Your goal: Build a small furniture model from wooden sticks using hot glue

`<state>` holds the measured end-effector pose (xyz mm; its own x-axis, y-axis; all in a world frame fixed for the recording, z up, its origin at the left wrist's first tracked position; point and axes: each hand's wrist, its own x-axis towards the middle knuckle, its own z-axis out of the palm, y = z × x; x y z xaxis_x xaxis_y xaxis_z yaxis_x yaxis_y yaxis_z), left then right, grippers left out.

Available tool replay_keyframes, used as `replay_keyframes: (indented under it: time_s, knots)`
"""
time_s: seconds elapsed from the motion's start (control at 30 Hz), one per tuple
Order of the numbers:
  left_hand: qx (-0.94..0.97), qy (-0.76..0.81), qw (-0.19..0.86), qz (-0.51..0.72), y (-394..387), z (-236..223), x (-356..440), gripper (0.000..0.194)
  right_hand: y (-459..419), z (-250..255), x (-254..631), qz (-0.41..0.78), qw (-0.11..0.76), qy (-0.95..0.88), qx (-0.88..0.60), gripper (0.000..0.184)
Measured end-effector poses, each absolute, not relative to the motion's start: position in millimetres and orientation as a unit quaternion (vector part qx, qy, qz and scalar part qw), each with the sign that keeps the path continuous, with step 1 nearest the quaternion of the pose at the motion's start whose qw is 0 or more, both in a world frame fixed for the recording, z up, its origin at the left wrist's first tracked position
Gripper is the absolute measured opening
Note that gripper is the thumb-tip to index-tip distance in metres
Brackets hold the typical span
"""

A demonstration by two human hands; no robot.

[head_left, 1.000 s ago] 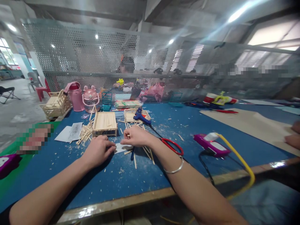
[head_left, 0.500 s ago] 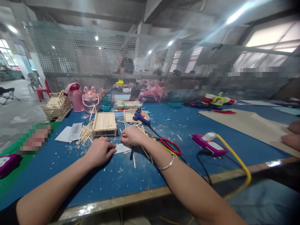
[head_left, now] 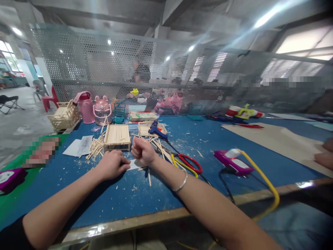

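My left hand (head_left: 113, 165) rests low over the table, its fingers curled together and their tips at the left edge of a piece of white paper (head_left: 134, 164). Whether it pinches the paper is hidden. Just right of a small stick-built model (head_left: 117, 134), my right hand (head_left: 143, 151) is raised in a closed fist; anything inside it does not show. The model has a flat slatted top, with a short stick piece lying near its right side. Loose wooden sticks (head_left: 96, 146) lie left of the model, and more sticks (head_left: 161, 147) lie behind my right hand.
A blue glue gun (head_left: 157, 130) lies on a stick frame (head_left: 144, 129). Red-handled scissors (head_left: 191, 163) and a purple device (head_left: 232, 162) with a yellow tube (head_left: 260, 173) are to the right. Pink bottles (head_left: 85, 107) stand at the back left. Another person's hand (head_left: 324, 158) is at far right.
My right hand has risen from the paper and turned into an upright fist beside the model. A short stick piece now shows on the model's top. My left hand stays almost still.
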<state>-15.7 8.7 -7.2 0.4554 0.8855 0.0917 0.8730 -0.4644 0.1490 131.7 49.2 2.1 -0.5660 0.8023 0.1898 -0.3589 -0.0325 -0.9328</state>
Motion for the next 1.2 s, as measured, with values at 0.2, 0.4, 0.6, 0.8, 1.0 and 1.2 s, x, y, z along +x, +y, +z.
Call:
replay_keyframes:
  time_s: [0.2,0.4,0.6,0.8,1.0,1.2]
  knots:
    - [0.850,0.520,0.038,0.073,10,-7,-19,0.031,53,-6,130,0.705,0.377,-0.550,-0.242,0.053]
    - [0.848,0.525,0.036,0.065,9,-5,-18,0.031,51,-4,130,0.690,0.405,-0.543,-0.256,0.056]
    - [0.847,0.527,0.032,0.062,9,-5,-18,0.033,50,-7,130,0.663,0.438,-0.555,-0.246,0.057]
    - [0.847,0.525,0.029,0.071,8,-5,-20,0.032,49,-2,134,0.675,0.404,-0.564,-0.252,0.055]
    - [0.860,0.501,0.008,0.102,3,1,-22,0.030,56,13,146,0.641,0.483,-0.537,-0.261,0.048]
    - [0.851,0.505,0.002,0.141,0,-4,-20,0.031,58,14,150,0.643,0.485,-0.530,-0.265,0.048]
